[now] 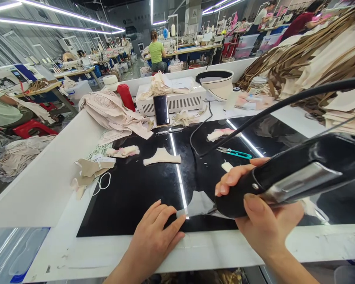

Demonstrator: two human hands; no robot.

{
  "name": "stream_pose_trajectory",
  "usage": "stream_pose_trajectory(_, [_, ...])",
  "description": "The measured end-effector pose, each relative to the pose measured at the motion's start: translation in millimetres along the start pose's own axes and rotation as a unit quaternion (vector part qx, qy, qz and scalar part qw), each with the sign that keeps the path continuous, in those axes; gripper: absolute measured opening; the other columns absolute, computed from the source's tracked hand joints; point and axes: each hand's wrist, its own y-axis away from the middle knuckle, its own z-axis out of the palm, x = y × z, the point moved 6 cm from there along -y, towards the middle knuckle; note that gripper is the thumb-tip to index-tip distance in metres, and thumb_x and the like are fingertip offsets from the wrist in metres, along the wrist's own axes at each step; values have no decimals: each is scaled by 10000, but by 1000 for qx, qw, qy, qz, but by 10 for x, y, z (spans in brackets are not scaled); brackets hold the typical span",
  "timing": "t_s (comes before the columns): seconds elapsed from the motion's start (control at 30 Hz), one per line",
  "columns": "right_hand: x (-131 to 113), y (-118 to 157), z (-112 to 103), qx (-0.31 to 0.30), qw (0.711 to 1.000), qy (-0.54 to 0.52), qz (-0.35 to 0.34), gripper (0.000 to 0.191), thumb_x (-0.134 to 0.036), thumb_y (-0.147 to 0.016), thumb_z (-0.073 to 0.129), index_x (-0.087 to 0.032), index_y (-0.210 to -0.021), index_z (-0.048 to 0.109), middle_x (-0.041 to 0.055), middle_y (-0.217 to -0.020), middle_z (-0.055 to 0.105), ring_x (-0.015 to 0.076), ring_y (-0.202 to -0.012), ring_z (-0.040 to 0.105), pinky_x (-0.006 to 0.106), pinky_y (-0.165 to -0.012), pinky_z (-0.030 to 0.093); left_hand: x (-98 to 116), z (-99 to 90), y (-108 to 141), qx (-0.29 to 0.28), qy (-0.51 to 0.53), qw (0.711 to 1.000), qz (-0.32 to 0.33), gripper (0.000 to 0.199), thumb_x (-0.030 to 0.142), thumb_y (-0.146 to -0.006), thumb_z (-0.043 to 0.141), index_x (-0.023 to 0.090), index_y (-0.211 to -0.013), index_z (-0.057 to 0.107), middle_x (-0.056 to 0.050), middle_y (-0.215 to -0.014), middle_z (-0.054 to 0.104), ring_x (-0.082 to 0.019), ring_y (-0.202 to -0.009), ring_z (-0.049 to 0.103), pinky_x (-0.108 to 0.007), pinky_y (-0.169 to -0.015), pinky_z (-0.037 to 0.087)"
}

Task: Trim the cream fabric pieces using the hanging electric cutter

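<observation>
My right hand (263,213) is wrapped round a black handheld tool (298,173) with a metal lever and a thick cable. The tool's rounded end is low over the black table mat (130,197). A pale, translucent piece (199,203) lies on the mat, partly under the tool's tip. My left hand (158,236) rests palm down with fingers spread, its fingertips at the left end of that piece. Beyond the hands lie a cream fabric cutout (162,156) and teal thread snips (235,153).
At the back stand a phone (161,110), a white vented box (177,100) and a red cup (126,97). Beige fabric (112,112) is heaped at the left, brown straps (272,63) at the right. A person in green (156,51) sits further off.
</observation>
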Motion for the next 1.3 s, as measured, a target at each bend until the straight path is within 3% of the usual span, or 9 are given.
stream_pose_trajectory(0.87, [109,20,208,-6,1000,-22,21,402,-347,-879,797,-278,-1214,585,-1,-870,656,173,-675,622,342,-599,529,-30,-4,43,-9,-13,1000,-15,276,270,-1062,492,142,-1237,663,-97,-1085,695,-220,-1020,708,-489,-1040,589])
stream_pose_trajectory(1.3, [371,78,617,-52,995,-66,48,356,-355,-899,768,-280,-1147,524,-19,-878,630,140,-641,631,292,-559,561,-34,20,54,-7,2,1000,-19,285,274,-1054,519,144,-1262,663,-95,-1091,699,-215,-1026,704,-490,-1053,576])
